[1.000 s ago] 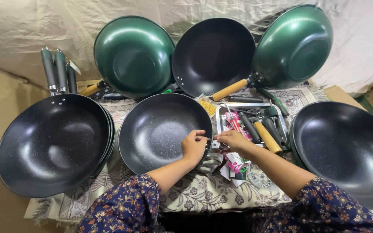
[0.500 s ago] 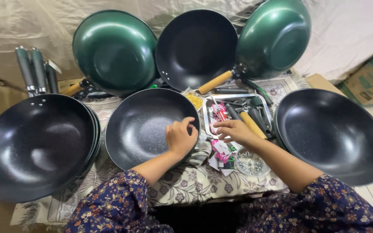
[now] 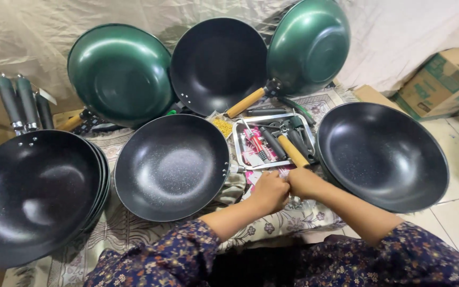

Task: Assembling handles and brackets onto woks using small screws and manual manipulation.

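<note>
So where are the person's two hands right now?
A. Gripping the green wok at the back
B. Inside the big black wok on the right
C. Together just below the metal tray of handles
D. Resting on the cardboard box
C: the left hand and right hand meet side by side just in front of the metal tray, between two black woks.

Just left of the fingers, the black wok has a speckled, semi-gloss coating. Beyond them sits a shiny metal tray holding a smooth wooden handle; under them lies soft printed cloth.
</note>
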